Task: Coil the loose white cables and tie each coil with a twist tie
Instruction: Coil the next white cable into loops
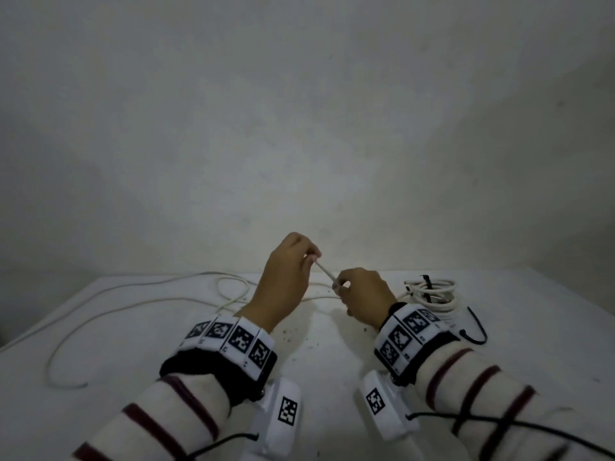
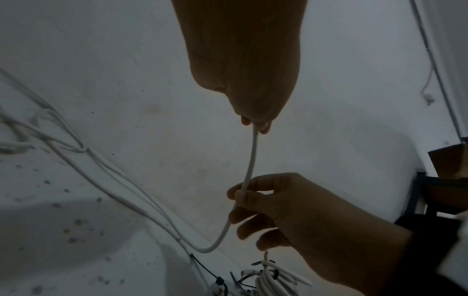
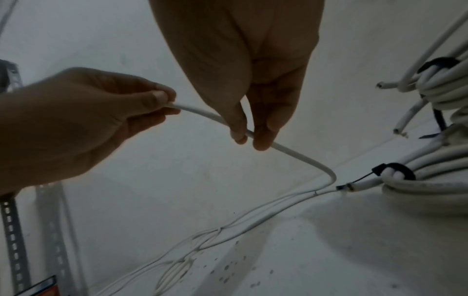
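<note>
A loose white cable (image 1: 133,302) sprawls in long loops over the left of the white table (image 1: 332,361). Its near end is raised above the table between both hands. My left hand (image 1: 311,257) pinches the cable's tip, seen from the left wrist view as fingertips (image 2: 263,126) closed on it. My right hand (image 1: 337,287) pinches the same cable a short way down, thumb and finger (image 3: 262,140) around it. The short stretch of cable (image 2: 250,160) between the hands is nearly straight. Below the right hand the cable (image 3: 326,174) bends down to the table.
Coiled white cables (image 1: 432,292) bound with black ties (image 3: 395,171) lie at the right of the table, close behind my right wrist. A loose black tie (image 1: 476,331) lies near them. Dark specks dot the table. A wall stands directly behind.
</note>
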